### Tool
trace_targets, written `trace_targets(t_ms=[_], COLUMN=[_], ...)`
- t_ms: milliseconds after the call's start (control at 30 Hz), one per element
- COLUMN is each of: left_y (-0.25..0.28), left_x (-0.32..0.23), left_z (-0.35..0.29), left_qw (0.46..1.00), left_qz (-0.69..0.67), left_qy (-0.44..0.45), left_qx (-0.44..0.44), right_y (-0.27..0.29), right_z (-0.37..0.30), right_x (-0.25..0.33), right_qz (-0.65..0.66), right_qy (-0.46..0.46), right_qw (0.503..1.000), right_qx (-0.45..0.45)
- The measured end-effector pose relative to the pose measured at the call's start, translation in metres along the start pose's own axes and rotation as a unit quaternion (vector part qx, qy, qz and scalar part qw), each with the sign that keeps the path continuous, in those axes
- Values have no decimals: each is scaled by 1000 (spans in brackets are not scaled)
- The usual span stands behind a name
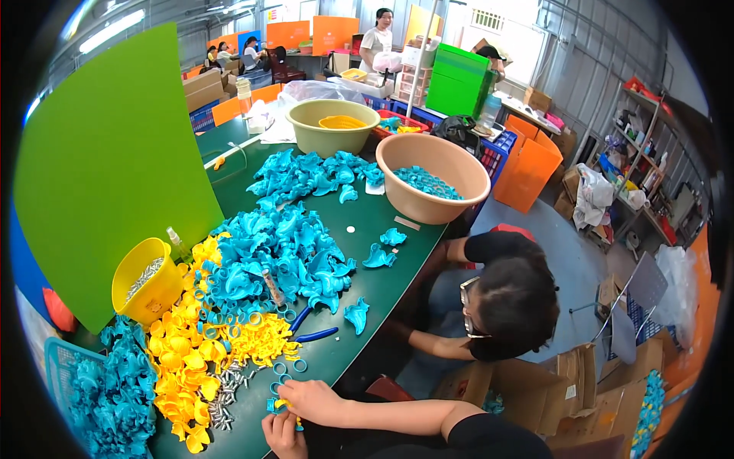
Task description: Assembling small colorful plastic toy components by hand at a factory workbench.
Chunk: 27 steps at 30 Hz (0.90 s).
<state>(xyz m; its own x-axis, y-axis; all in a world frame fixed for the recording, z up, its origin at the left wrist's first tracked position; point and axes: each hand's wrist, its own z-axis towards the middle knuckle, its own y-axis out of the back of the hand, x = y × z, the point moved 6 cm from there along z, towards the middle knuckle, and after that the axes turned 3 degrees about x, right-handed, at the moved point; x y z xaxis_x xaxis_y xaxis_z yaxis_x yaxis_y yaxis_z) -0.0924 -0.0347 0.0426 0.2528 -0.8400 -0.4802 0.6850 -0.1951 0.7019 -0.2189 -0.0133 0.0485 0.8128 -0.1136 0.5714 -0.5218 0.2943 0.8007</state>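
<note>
At the near edge of the green table (382, 298), my left hand (283, 436) and my right hand (312, 402) are close together, fingers closed. Between them is a small blue-and-yellow plastic part (275, 405), mostly hidden by the fingers. Several blue plastic rings (280, 369) lie just beyond my right hand. Blue-handled pliers (316, 335) rest farther off, beside a heap of small yellow plastic pieces (264, 340). To the left are silver metal pins (222, 398) and yellow cup-shaped plastic pieces (172, 344). Beyond them spreads a large pile of blue curved plastic pieces (275, 245).
A yellow bucket (157, 297) of metal pins stands left, near a green panel (115, 176). Blue pieces fill a basket (57, 359). A pink basin (417, 203) and an olive basin (325, 139) stand at the back. Another person (512, 298) bends beside the table, near cardboard boxes (547, 382).
</note>
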Motion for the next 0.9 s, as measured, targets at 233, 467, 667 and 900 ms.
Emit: trace_targets(t_ms=[233, 467, 667, 900], left_y=[0, -4, -3, -3], left_x=[-1, 2, -1, -1], left_z=[0, -7, -4, -1], left_qw=[1000, 999, 999, 999], left_qz=[8, 31, 27, 29], left_qy=[-18, -20, -19, -23], left_qx=[-3, -5, -21, -25], right_y=[7, -2, 7, 10], right_z=[7, -5, 1, 6], right_x=[4, 14, 3, -20], right_qz=[32, -38, 50, 195], right_qy=[40, 14, 80, 27], right_qw=[998, 999, 992, 968], right_qx=[22, 16, 86, 156])
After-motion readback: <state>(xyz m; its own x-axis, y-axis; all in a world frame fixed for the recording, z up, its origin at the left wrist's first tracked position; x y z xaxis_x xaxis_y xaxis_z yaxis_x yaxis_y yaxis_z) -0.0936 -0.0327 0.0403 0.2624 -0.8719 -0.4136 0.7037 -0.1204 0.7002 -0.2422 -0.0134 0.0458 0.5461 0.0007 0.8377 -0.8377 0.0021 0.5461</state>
